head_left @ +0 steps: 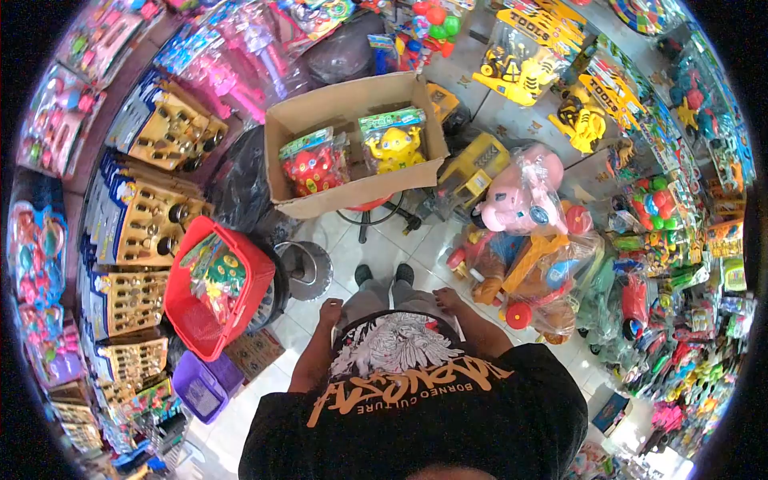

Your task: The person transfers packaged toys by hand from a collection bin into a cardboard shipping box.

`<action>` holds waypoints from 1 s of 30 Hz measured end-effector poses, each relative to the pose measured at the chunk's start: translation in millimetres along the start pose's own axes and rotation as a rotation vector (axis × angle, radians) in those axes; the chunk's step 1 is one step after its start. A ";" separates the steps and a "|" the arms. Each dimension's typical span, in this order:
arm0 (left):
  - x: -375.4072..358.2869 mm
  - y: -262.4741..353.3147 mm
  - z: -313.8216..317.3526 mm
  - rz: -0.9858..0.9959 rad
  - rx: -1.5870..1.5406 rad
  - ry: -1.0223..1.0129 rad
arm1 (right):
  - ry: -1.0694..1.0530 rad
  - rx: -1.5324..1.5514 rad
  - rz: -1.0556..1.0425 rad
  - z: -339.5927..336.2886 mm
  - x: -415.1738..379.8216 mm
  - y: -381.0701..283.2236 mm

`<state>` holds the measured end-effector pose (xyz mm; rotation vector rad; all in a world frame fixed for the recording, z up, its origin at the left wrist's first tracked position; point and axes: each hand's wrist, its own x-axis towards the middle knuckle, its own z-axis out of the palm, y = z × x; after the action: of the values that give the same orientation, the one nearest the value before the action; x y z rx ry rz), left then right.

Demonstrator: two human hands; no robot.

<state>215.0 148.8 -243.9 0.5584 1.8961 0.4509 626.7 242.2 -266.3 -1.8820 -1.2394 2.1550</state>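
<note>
Open brown cardboard box ahead of the person, w/ bagged red toy at L & bagged yellow toy at R inside. L hand & R hand hang near the grey trousers, nothing seen held; can't tell how far the fingers are open. Red plastic basket w/ bagged green toy, L side.

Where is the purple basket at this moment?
In the head view, the purple basket is on the person's left, directly beside the near end of the red basket.
</note>
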 end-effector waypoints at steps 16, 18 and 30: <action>-56.2 -79.9 -27.7 0.304 0.045 -0.162 | -0.071 -0.158 0.074 90.1 36.5 -110.8; -71.3 -106.0 -52.8 0.277 -0.002 -0.037 | -0.109 -0.123 0.052 127.7 38.3 -104.3; -158.6 -234.0 -109.6 -0.016 -0.546 0.119 | -0.398 -0.288 -0.135 279.3 -4.8 -130.1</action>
<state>125.7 -139.2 -212.2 0.1556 1.7814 0.9678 332.0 179.3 -201.4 -1.4282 -1.7745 2.4638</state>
